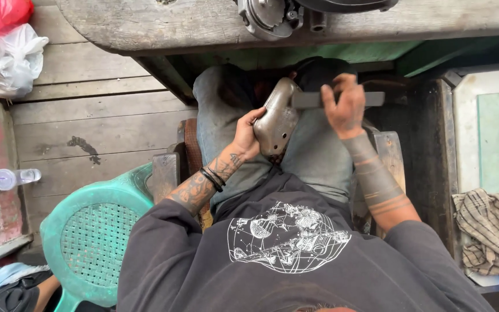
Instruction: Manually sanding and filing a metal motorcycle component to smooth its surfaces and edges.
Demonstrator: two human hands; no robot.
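seated over the lap, the left hand [246, 136] is clamped on the edge of a curved metal piece [276, 119] while the right hand [342, 106] grips a flat dark bar [308, 100] against its top, just under the wooden bench edge [203, 29]; a green plastic chair [96, 231] crowds the left side

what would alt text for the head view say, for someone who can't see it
Seen from above, a seated person's left hand steadies a grey curved metal piece on their lap while the right hand grips a flat dark bar laid against it. A green plastic chair stands at the left.
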